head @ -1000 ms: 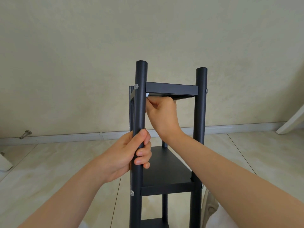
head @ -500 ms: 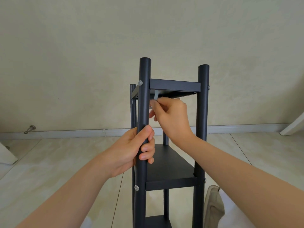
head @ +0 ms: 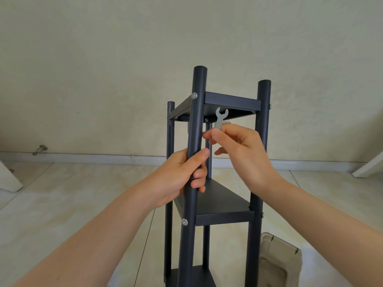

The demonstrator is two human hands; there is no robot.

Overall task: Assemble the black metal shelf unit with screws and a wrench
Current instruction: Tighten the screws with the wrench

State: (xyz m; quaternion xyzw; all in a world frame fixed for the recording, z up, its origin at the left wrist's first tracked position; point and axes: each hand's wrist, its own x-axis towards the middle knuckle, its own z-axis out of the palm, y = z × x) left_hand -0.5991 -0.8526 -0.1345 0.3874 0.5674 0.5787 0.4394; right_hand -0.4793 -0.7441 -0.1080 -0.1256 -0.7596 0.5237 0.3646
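Left hand (head: 182, 172) wrapped closed around near front post (head: 193, 162) of the black shelf unit (head: 232, 102), fingers curled round the tube; right hand (head: 244, 154) just beside it, thumb and forefinger pinching the shank of a small silver wrench (head: 220, 119), other fingers loosely bent; wrench upright, open end up, just under the top shelf's front edge; screw head (head: 194, 95) above left hand on the post; wall (head: 124, 59) beyond.

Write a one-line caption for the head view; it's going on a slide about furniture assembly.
Left hand grips the shelf's front post while the right hand holds a small wrench just under the top shelf.
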